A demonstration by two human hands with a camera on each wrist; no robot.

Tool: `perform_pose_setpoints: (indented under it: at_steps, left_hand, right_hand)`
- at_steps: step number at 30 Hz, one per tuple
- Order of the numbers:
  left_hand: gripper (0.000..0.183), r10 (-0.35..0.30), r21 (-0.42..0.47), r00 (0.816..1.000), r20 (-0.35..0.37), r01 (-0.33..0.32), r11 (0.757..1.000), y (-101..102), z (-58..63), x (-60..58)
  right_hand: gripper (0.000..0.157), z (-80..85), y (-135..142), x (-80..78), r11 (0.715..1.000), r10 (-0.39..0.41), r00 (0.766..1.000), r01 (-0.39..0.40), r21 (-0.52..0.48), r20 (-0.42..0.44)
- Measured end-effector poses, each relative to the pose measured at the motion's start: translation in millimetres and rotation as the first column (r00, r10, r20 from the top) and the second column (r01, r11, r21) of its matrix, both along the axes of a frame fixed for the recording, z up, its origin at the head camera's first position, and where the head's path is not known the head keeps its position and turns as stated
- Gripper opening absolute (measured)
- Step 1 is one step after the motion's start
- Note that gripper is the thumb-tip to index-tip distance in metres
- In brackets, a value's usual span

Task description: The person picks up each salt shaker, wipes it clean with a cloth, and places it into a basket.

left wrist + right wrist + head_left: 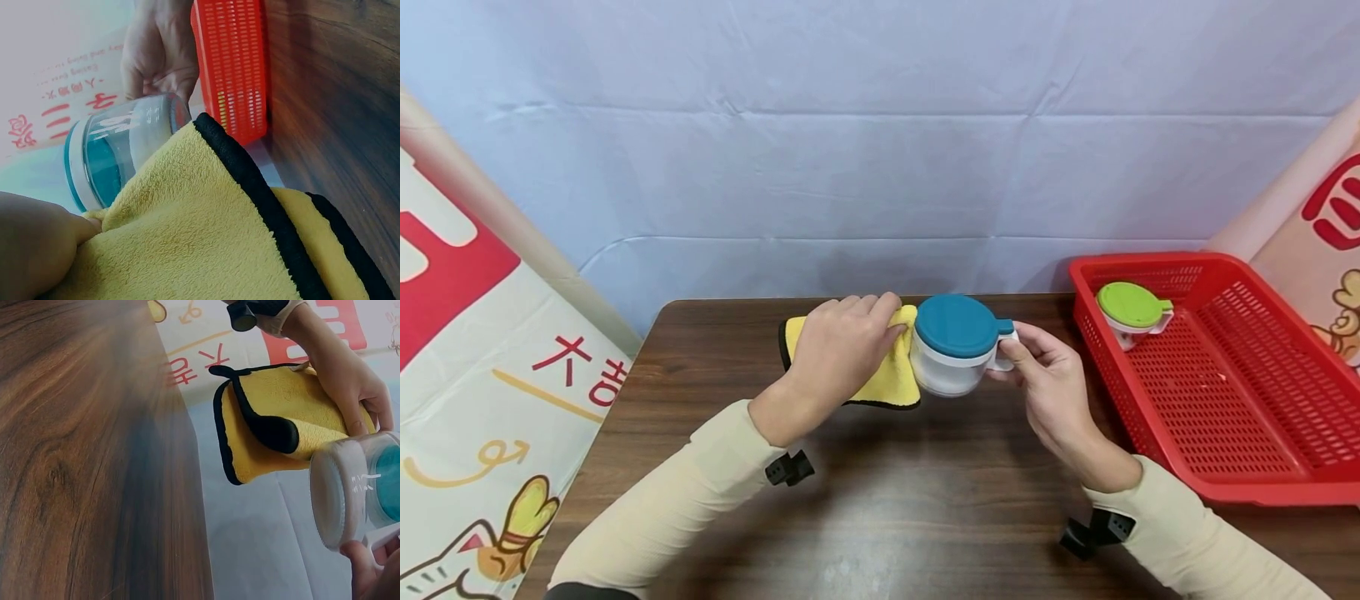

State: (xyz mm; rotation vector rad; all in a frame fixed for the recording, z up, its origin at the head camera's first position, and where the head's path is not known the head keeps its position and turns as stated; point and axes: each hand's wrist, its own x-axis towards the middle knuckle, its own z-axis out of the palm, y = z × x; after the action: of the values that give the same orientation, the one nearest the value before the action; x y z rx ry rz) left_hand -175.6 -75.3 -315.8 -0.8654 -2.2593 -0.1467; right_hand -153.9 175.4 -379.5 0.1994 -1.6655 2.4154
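A clear seasoning jar [951, 379] with a blue lid and a white handle is held above the table; something white fills part of it. My right hand [1051, 379] grips the jar by its handle, on the right side. My left hand [846, 346] holds a yellow cloth [891, 375] with black edging, pinched between thumb and fingers. In the left wrist view the cloth [181, 219] lies against the jar's side [147, 128]. The right wrist view shows the cloth's folded layers [275, 419] hanging beside the jar's base [328, 497].
At the right of the brown wooden table [880, 517] stands a red perforated basket [1225, 479]. A second jar with a green lid [1129, 305] sits in its far left corner. A pale cloth backdrop [880, 167] hangs behind the table, with printed sheets [482, 375] at the sides.
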Motion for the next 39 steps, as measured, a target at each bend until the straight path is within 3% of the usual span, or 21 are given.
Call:
perform_pose_setpoints:
  at_steps: [8, 12, 17, 23, 39]
  left_hand:
    - [0.021, -0.039, 0.023, 0.999, 0.015, 0.039, 0.999, -1.2, 2.5, -7.0]
    - [0.017, -0.109, 0.039, 0.991, 0.072, 0.106, 0.994, -3.5, 5.1, -17.9]
    - [0.015, -0.223, 0.057, 0.965, 0.139, 0.217, 0.974, -7.4, 4.9, -37.7]
    - [0.017, -0.322, 0.087, 0.933, 0.162, 0.312, 0.946, -11.0, 4.1, -54.4]
    - [0.019, -0.398, 0.095, 0.876, 0.271, 0.387, 0.917, -5.4, 14.0, -73.8]
  right_hand:
    - [0.026, -0.3, 2.2, 1.4, 0.999, 0.038, 0.999, -0.038, 0.030, -0.008]
    - [0.026, -1.0, 1.8, 1.2, 0.999, 0.041, 0.999, -0.041, 0.031, -0.007]
    - [0.027, -2.1, 0.2, 0.9, 0.999, 0.042, 0.999, -0.042, 0.027, -0.001]
    - [0.028, -2.3, -0.8, 1.6, 0.999, 0.048, 0.999, -0.048, 0.024, -0.003]
    - [0.029, -2.2, -6.0, 4.2, 0.995, 0.085, 0.996, -0.085, 0.050, 0.007]
